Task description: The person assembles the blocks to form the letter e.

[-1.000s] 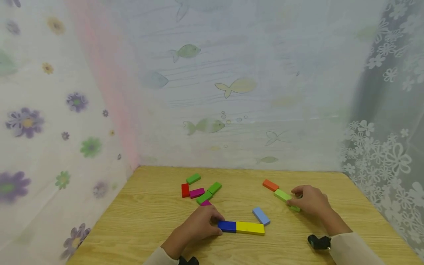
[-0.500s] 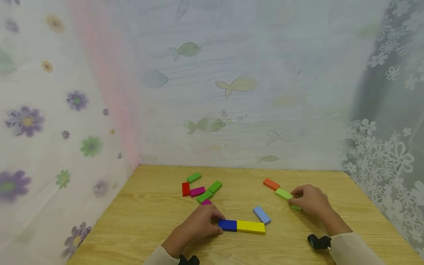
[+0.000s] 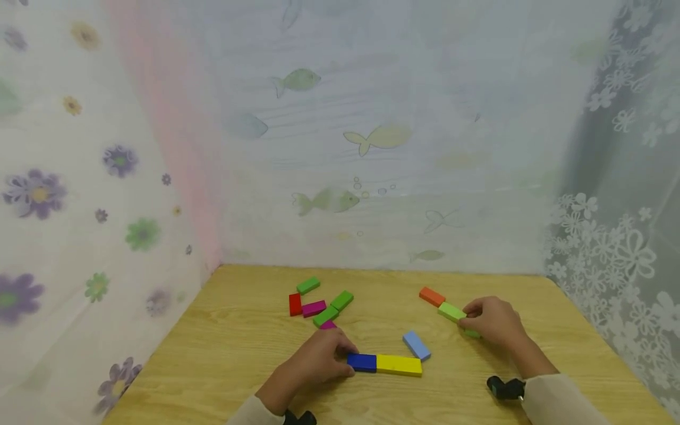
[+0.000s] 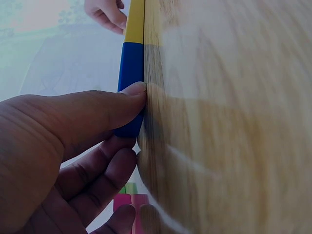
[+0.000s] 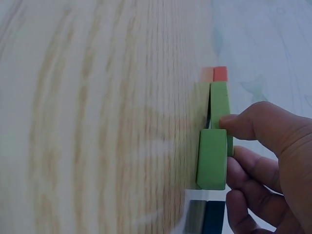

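Note:
A dark blue block [image 3: 362, 362] lies end to end with a yellow block [image 3: 399, 365] near the table's front. My left hand [image 3: 345, 360] pinches the blue block's left end. In the left wrist view the thumb [image 4: 122, 97] presses one side of the blue block [image 4: 131, 63] and the fingers curl on the other side. My right hand [image 3: 466, 317] grips a green block [image 3: 473, 334] that lies in line with a light green block [image 3: 451, 311] and an orange block [image 3: 432, 296]. In the right wrist view the thumb [image 5: 239, 124] rests at the joint between the green blocks [image 5: 213, 158].
A light blue block [image 3: 417, 345] lies loose behind the yellow one. A cluster of green, red and magenta blocks [image 3: 319, 307] sits at the back left of the wooden table [image 3: 239, 354]. Patterned curtains [image 3: 372, 147] close off the back and both sides.

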Demonstrator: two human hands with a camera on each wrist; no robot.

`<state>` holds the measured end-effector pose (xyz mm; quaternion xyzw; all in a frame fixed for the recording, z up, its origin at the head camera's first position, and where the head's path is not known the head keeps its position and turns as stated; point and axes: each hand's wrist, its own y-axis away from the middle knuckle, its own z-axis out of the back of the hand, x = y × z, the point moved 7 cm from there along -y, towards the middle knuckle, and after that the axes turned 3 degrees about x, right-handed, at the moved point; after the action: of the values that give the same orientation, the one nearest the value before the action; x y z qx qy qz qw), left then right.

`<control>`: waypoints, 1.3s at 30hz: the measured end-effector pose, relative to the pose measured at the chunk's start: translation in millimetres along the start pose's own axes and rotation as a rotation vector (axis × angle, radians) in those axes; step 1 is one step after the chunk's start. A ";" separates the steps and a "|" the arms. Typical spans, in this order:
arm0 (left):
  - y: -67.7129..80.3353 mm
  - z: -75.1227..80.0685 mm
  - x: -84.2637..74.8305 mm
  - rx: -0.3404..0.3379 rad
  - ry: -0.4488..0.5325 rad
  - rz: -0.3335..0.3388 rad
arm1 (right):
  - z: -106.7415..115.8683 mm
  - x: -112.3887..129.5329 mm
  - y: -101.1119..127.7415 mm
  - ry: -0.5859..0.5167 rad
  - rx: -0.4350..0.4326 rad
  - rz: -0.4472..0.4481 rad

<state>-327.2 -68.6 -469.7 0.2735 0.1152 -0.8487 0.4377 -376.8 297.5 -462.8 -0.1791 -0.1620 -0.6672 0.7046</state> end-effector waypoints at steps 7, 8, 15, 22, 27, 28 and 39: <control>0.7 -0.8 0.9 0.005 0.004 0.003 | 2.1 1.5 1.0 -0.020 -0.011 -0.018; 0.9 -0.4 1.2 0.005 0.006 0.008 | 2.8 2.6 0.9 -0.029 -0.013 -0.016; 0.1 0.4 2.7 0.003 -0.006 0.015 | 6.5 12.3 1.4 -0.107 -0.051 0.017; 0.6 -0.6 3.0 0.004 0.008 0.000 | 4.0 20.9 3.6 -0.163 -0.075 0.015; 0.4 -1.2 2.5 0.006 0.000 -0.002 | 4.7 27.6 5.4 -0.187 -0.094 0.027; 0.2 -1.4 2.5 0.005 -0.001 -0.003 | 4.7 29.0 5.6 -0.186 -0.097 0.030; 0.7 0.6 1.0 0.000 0.008 -0.013 | 1.9 50.2 1.4 -0.172 -0.088 0.044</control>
<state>-327.3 -70.0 -469.7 0.2759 0.1188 -0.8506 0.4316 -372.4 254.2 -437.8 -0.2700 -0.1886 -0.6402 0.6940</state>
